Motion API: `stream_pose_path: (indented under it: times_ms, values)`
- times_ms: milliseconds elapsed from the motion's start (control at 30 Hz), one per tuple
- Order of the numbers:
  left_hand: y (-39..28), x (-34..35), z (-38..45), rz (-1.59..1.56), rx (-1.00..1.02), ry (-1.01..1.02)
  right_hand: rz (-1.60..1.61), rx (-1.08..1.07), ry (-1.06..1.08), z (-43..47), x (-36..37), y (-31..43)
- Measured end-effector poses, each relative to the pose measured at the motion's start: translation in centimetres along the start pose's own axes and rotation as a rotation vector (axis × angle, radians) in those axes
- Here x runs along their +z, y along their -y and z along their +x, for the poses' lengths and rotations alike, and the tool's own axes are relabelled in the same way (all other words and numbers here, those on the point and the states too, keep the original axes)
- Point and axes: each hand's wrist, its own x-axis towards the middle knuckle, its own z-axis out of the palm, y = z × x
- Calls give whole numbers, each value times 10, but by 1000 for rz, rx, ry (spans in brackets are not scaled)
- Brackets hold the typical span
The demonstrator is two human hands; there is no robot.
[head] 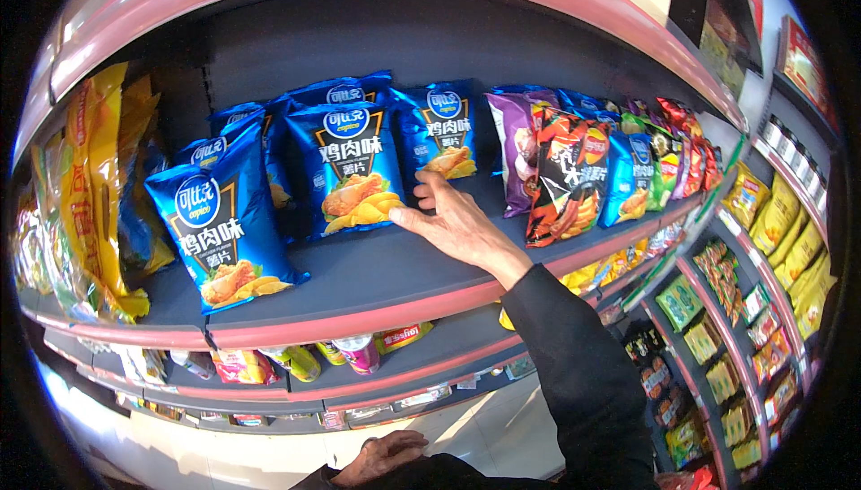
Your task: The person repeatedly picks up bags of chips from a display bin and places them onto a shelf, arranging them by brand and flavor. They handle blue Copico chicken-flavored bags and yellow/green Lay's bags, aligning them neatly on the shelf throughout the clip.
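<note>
My right hand [457, 221] reaches over the shelf from the right, thumb and fingers apart. Its thumb is at the lower right edge of the middle blue Copico potato chip bag [350, 174]; whether it presses on the bag I cannot tell. The fingertips overlap the lower part of another blue chip bag [440, 123] behind. Further left, a blue chip bag [215, 234] of the same kind leans back, closer to the shelf's front. Low in the view, my left hand [383, 456] is by my body, back up, its palm hidden.
The shelf [377, 275] has a pink front rail [350, 322]. Yellow bags [101, 194] stand at its left end. A black-and-red chip bag [568, 174] and a purple bag [518, 147] stand to the right. Lower shelves hold cans [360, 353] and snacks. More stocked shelving [720, 349] is at right.
</note>
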Motion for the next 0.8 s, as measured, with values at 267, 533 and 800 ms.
stream_pose_path:
  times_ms: [267,533,800]
  values:
    - [0,21,-15,-198,8,-156,148,97,69,37,12,-5]
    - [2,23,-12,-283,100,-160,410,116,177,46,20,-3]
    - [16,28,-5,-286,119,-145,520,46,101,30,14,2]
